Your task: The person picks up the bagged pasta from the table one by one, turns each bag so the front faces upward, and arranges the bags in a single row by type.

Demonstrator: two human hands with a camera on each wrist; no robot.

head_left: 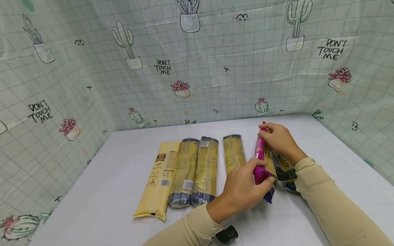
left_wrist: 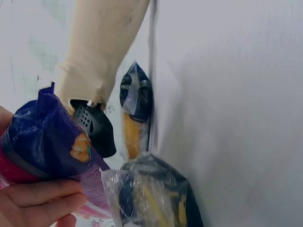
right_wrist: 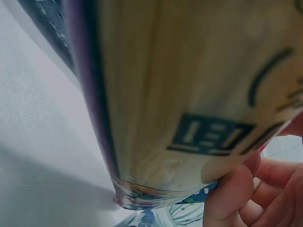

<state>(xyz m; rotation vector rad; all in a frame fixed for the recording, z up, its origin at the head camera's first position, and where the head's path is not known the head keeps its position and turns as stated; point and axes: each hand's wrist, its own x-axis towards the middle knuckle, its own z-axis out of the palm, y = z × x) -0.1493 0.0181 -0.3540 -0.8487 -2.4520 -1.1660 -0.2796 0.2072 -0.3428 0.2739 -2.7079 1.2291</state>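
Note:
A magenta and purple pack of dried noodles is held tilted on its edge above the table, between both hands. My left hand grips its near end, thumb on one side and fingers on the other. At the far end, my right hand pinches the top corner. In the left wrist view the purple wrapper end sits between the thumb side and the fingers. Pale strands show through the pack's clear window in the right wrist view, close to the camera.
Left of the hands lie a cream pack, two clear noodle packs with dark blue ends and a third such pack, partly covered by the left hand. Another pack lies under the right wrist. A patterned curtain hangs behind the white table.

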